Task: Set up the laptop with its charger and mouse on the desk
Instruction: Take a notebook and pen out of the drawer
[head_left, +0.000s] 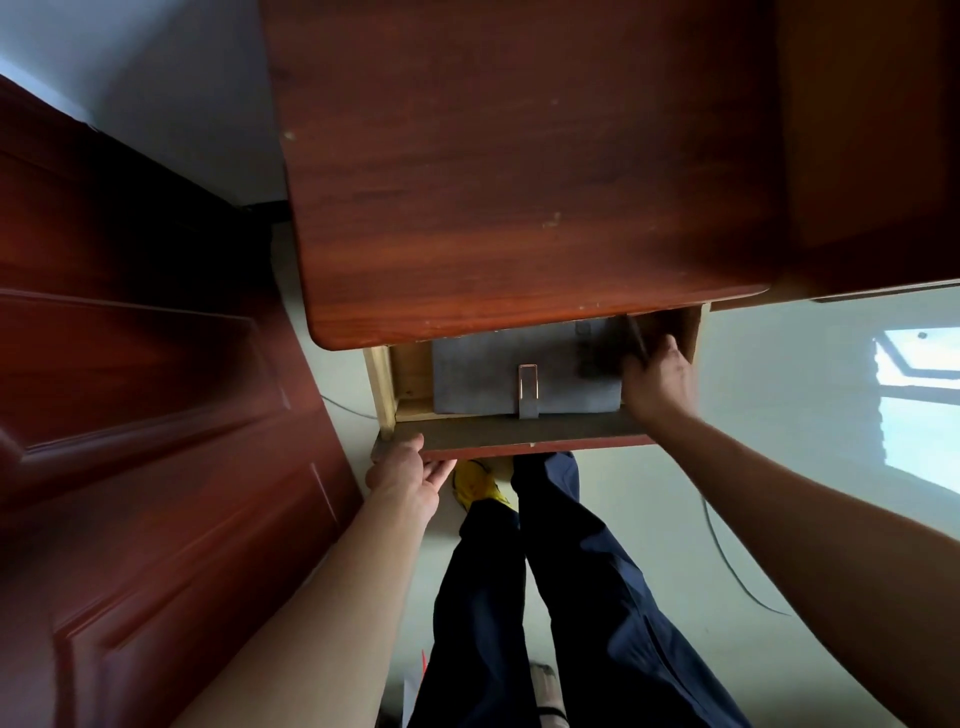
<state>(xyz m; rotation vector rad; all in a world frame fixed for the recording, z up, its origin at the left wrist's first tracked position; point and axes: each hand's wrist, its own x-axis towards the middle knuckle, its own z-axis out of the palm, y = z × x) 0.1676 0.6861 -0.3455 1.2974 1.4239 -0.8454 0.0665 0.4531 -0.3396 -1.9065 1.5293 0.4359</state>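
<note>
Grey laptop sleeve (478, 384) lies in half-open drawer (382, 384) under tabletop (519, 182).
Hands: left hand (410, 467) grips drawer front (519, 431); right hand (657, 374) curled at sleeve's right end, hold unclear. Risk: one-ended lift could snag sleeve under tabletop edge.

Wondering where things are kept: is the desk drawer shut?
No, the drawer is pulled out from under the desk, showing a grey sleeve lying inside.
</note>
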